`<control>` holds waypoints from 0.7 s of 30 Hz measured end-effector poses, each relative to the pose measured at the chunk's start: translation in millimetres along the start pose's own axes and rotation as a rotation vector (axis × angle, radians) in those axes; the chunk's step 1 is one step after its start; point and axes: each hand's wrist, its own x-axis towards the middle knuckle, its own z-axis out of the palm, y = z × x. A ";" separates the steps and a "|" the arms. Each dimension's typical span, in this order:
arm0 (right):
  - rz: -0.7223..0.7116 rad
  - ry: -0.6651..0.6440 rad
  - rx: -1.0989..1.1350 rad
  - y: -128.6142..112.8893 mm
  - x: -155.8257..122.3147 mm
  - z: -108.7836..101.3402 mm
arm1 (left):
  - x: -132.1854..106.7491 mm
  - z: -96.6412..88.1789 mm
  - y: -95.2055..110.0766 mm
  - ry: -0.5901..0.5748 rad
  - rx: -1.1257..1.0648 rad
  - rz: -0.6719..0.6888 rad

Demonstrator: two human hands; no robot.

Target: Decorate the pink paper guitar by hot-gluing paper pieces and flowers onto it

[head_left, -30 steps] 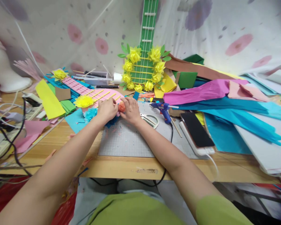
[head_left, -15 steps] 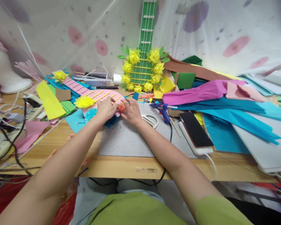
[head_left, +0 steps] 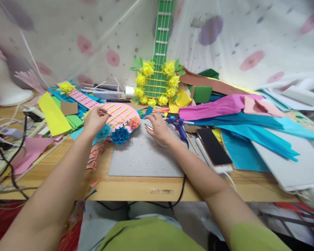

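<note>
A pink paper guitar [head_left: 132, 112] with yellow strips lies at the edge of the grey cutting mat [head_left: 146, 158]. Along its lower edge sit a coral paper flower [head_left: 134, 122], a dark blue one [head_left: 120, 135] and a light blue one [head_left: 103, 133]. My left hand [head_left: 94, 122] hovers over the left part of the guitar body, fingers loosely bent and apart, holding nothing I can see. Right of the coral flower, my right hand [head_left: 159, 128] is open above the scissors [head_left: 148, 126], mostly covering them.
A blue glue gun [head_left: 180, 127] lies right of my right hand, its cord running over the table edge. Beyond it are a phone [head_left: 214, 146] and crepe paper [head_left: 214, 107]. A green paper guitar [head_left: 158, 78] with yellow flowers stands behind. Cables [head_left: 9, 157] crowd the left.
Both hands have let go of the coral flower, which stays on the guitar. My left hand has moved left, my right hand right toward the scissors.
</note>
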 end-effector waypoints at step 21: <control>0.507 -0.516 0.338 50.4 -69.0 -91.4 | 10.8 17.1 8.4 -0.312 0.213 0.160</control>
